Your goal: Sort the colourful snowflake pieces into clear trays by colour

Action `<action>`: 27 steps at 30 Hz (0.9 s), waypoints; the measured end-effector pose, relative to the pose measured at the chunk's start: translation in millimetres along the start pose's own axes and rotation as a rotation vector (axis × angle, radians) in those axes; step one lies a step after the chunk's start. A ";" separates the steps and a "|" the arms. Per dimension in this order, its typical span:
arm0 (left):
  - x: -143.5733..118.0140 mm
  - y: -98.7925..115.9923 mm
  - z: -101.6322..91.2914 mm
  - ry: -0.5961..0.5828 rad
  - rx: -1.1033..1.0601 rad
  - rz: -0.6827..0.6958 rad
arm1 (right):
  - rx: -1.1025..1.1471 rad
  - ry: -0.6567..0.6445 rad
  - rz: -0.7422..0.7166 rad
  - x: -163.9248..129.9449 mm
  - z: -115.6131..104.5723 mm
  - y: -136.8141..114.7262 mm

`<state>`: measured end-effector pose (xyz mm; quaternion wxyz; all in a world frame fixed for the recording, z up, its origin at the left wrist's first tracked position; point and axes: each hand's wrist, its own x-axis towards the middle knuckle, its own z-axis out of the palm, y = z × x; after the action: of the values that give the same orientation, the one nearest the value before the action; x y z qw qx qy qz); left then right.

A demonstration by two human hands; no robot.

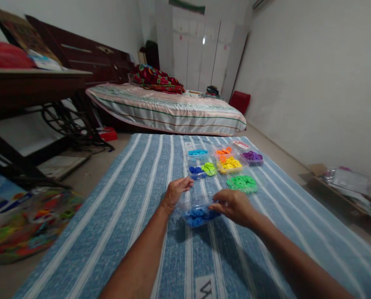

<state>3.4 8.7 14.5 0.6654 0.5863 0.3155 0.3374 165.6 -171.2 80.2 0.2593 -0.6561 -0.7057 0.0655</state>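
A clear plastic box holding blue plastic pieces is in front of me, over the striped cloth. My right hand has its fingers and thumb closed on the box's right side. Beside the box's far left corner is my left hand, its fingers stretched out; whether it touches the plastic I cannot tell. Just past my hands lie dark blue pieces and lime green pieces in a clear container. Bright green pieces fill another container, beyond my right hand.
Farther back are containers of yellow, orange, light blue and purple pieces. A bag of colourful pieces lies on the floor at left, a cardboard box at right. Behind stands a bed.
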 end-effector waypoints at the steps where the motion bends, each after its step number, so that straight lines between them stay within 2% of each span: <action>1: -1.3 2.7 -1.0 -0.023 -0.072 -0.037 | 0.045 -0.058 0.033 13.2 -1.0 -0.5; 6: -2.6 13.9 -11.9 -0.185 -0.374 -0.243 | 0.398 -0.251 0.079 70.0 -3.8 5.6; 8: -1.8 16.7 -15.5 -0.228 -0.401 -0.293 | 0.529 -0.311 0.108 85.0 -5.6 10.8; 11: -0.5 20.0 -17.9 -0.226 -0.415 -0.303 | 0.652 -0.350 0.205 99.4 -8.3 19.9; 15: 3.0 20.7 -17.5 -0.158 -0.443 -0.257 | 0.829 -0.318 0.298 108.1 -2.6 31.1; 21: 10.8 11.4 -14.0 0.072 -0.380 -0.118 | 1.131 -0.257 0.386 104.1 23.1 36.5; 27: 9.9 8.1 -10.8 0.118 -0.248 -0.047 | 1.289 -0.162 0.427 85.0 28.7 27.7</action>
<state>-0.3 23.7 21.1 0.7206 0.4713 0.3238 0.3922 176.9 -78.9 67.4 0.5261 -0.4885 -0.3980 0.5711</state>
